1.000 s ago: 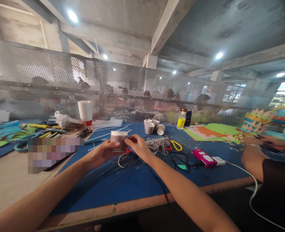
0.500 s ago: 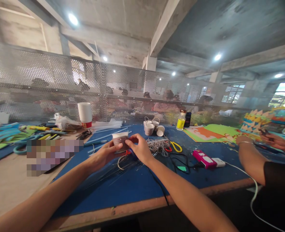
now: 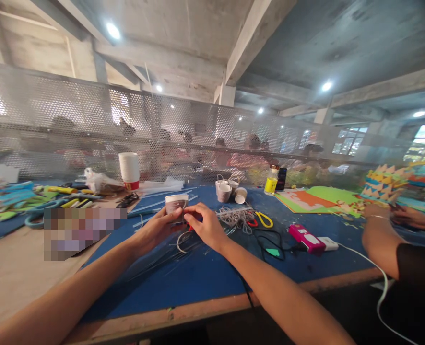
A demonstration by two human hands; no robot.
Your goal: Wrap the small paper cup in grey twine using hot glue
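Observation:
A small paper cup with a white rim and a greyish, cord-like wrapping stands upright between my hands, above the blue mat. My left hand grips it from the left, thumb across its front. On the other side, my right hand has its thumb and fingers closed at the cup's right edge; whether they also pinch a cord is too small to tell. Under my hands, a loop of pale cord and something red show in part. A tangle of grey cord lies just past my right hand.
Similar wrapped cups, yellow-handled scissors, a bottle and a magenta device with cables are on the table. Stacked paper cups stand back left. Blue-handled scissors lie left. A co-worker's arm reaches in from the right.
My right fingers have shifted slightly along the cup's right side and the cup has turned a little. The whole view has moved slightly. The co-worker's hands have moved a little.

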